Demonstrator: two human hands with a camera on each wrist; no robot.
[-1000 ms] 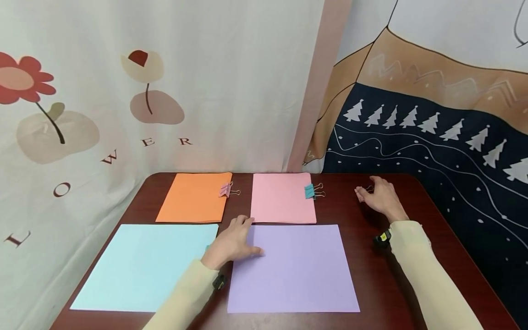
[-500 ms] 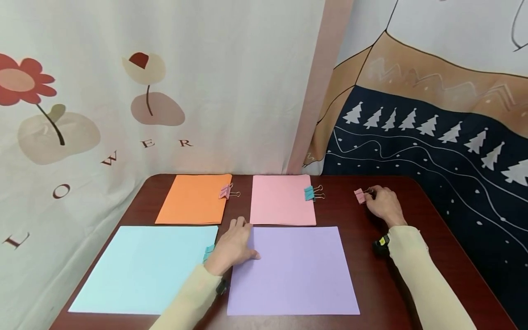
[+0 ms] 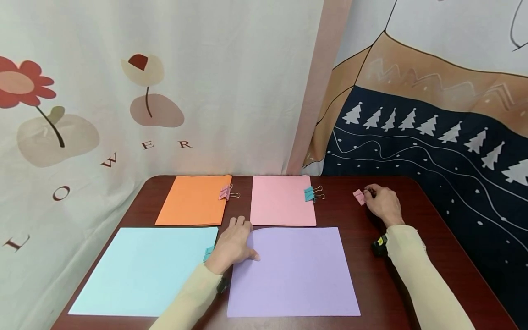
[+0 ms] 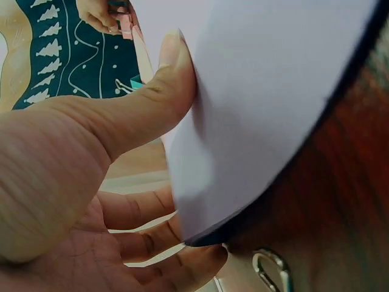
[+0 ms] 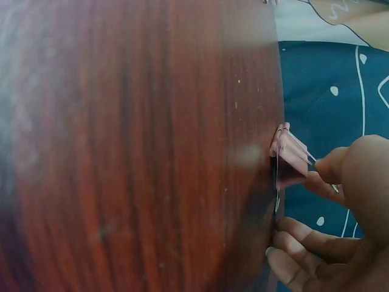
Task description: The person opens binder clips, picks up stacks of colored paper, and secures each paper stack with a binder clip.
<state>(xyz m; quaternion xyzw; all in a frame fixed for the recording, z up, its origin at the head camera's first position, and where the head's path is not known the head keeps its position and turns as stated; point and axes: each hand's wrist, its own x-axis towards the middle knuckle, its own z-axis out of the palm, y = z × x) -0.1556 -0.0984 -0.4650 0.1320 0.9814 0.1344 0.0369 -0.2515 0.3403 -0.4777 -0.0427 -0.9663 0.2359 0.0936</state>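
Observation:
My left hand (image 3: 232,244) grips the left edge of the purple paper (image 3: 297,275), whose upper left corner curves up a little. In the left wrist view, the thumb (image 4: 164,91) lies on the sheet's face and the fingers (image 4: 143,243) are at its edge, partly behind it. Far right on the table, my right hand (image 3: 384,204) pinches a pink binder clip (image 3: 359,197) by its wire handles. The right wrist view shows that clip (image 5: 290,157) near the tabletop, with nothing visible in its mouth.
Orange paper (image 3: 194,201) bears a pink binder clip (image 3: 224,192). Pink paper (image 3: 282,201) bears a teal one (image 3: 309,194). Light blue paper (image 3: 140,270) lies front left, a teal clip (image 3: 208,253) at its right edge. Curtains hang behind the dark red table (image 3: 392,293).
My right hand has taken the pink clip by its handles and turned it slightly. At my left hand, the purple paper's corner has risen a little.

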